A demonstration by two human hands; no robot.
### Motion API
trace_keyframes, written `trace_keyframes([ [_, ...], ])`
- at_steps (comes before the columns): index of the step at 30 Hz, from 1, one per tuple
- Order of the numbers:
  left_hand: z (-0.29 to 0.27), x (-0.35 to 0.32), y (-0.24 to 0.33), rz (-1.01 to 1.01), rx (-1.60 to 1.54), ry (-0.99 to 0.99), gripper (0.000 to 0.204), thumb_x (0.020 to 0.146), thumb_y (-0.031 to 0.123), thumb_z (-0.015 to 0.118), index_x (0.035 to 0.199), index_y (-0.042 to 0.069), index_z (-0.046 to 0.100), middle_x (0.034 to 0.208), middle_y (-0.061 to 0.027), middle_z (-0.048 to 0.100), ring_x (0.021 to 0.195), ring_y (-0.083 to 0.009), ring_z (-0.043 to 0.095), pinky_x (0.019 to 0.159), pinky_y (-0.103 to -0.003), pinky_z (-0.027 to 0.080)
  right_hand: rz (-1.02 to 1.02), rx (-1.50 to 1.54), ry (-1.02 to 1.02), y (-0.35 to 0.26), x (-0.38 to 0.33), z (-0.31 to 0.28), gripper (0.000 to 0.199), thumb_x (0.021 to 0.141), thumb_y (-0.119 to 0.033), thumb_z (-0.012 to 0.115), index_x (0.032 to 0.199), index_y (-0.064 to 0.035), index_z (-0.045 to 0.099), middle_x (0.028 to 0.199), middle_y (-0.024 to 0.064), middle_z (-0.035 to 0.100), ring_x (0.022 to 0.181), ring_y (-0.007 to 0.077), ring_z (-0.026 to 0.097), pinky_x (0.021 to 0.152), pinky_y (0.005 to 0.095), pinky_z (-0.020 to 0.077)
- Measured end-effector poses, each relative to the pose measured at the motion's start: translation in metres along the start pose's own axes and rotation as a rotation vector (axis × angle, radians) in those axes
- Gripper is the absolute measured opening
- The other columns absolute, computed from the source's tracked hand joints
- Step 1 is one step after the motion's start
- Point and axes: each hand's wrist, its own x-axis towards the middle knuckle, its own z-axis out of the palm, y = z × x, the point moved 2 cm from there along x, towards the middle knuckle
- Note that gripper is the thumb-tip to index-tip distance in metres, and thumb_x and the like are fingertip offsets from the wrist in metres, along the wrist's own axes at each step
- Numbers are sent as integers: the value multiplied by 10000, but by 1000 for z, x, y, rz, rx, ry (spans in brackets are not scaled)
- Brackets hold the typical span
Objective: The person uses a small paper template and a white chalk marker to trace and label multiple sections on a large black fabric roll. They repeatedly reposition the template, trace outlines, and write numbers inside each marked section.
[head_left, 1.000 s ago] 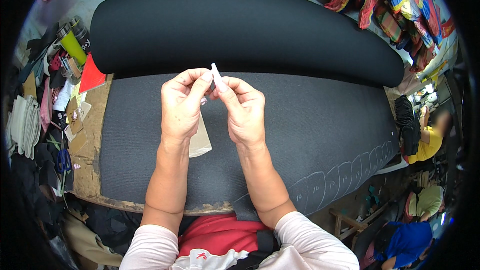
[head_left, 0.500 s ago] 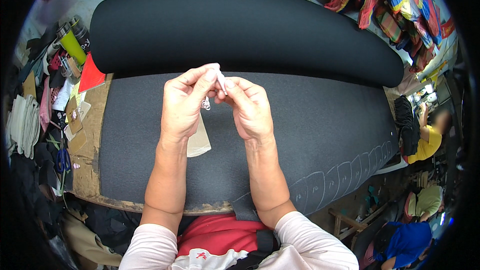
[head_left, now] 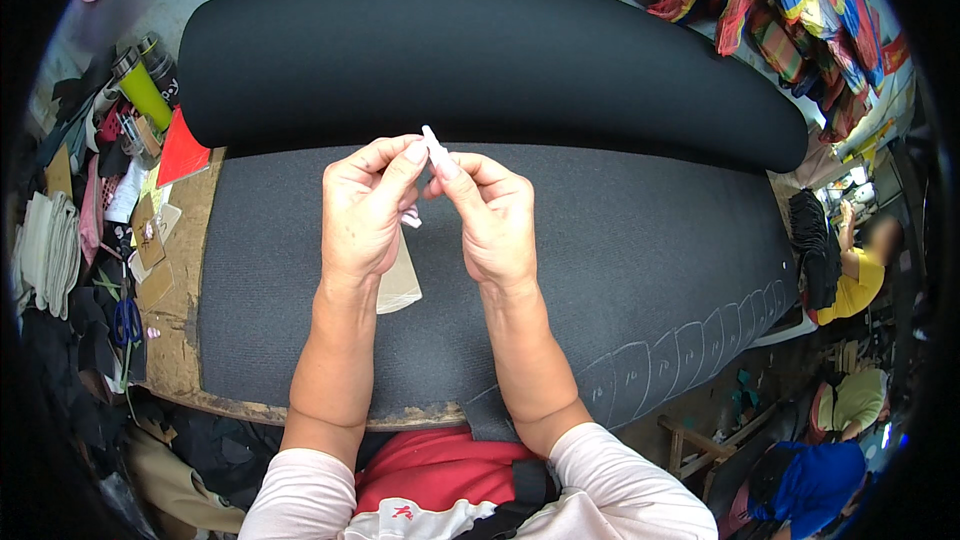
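My left hand (head_left: 362, 210) and my right hand (head_left: 492, 215) are raised together over a dark grey fabric sheet (head_left: 640, 270) on the workbench. Both pinch a small white stick, like tailor's chalk (head_left: 433, 147), between thumbs and fingertips; its tip pokes up above my fingers. A bit of pale pink wrapper (head_left: 410, 217) shows under my left palm. A beige cardboard pattern piece (head_left: 400, 280) lies on the fabric below my left wrist. Chalk outlines (head_left: 690, 350) are drawn along the sheet's right part.
A thick black fabric roll (head_left: 480, 50) lies across the back of the bench. Clutter at left: red card (head_left: 180, 150), green bottle (head_left: 140, 90), scissors (head_left: 125, 320), cardboard scraps. Colourful straps (head_left: 790, 20) hang at top right. Another person in yellow (head_left: 870, 260) sits at right.
The chalk stick's tip dipped between my fingers half a second ago and now pokes up again. My hands stay in nearly the same place.
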Motion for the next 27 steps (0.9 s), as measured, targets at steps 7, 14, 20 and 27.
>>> trace_keyframes([
  [7,2,0,3,-94,-54,1,172,884,124,613,954,-29,650,706,-74,654,555,-77,592,457,-169,423,205,388,-166,7,1,-2,260,961,-204,505,917,2,658,759,42,628,701,116,589,709,265,486],
  [14,0,-2,2,-95,34,29,185,864,145,652,985,9,686,695,-49,652,522,-42,551,432,-158,376,244,333,-221,3,3,-1,239,942,-206,545,933,3,659,751,37,628,719,124,600,706,271,497],
  [20,-5,0,1,14,68,133,172,849,144,677,955,10,700,698,-14,648,452,5,370,405,-163,270,-453,-625,136,-11,0,5,242,737,-114,760,939,-15,671,791,64,663,759,179,620,744,296,480],
  [27,-3,-1,-1,-15,3,86,183,862,164,662,968,19,700,666,9,626,442,3,352,401,-162,266,-504,-698,94,-12,-1,7,148,781,-55,721,906,15,687,793,65,672,760,115,602,707,238,478],
])
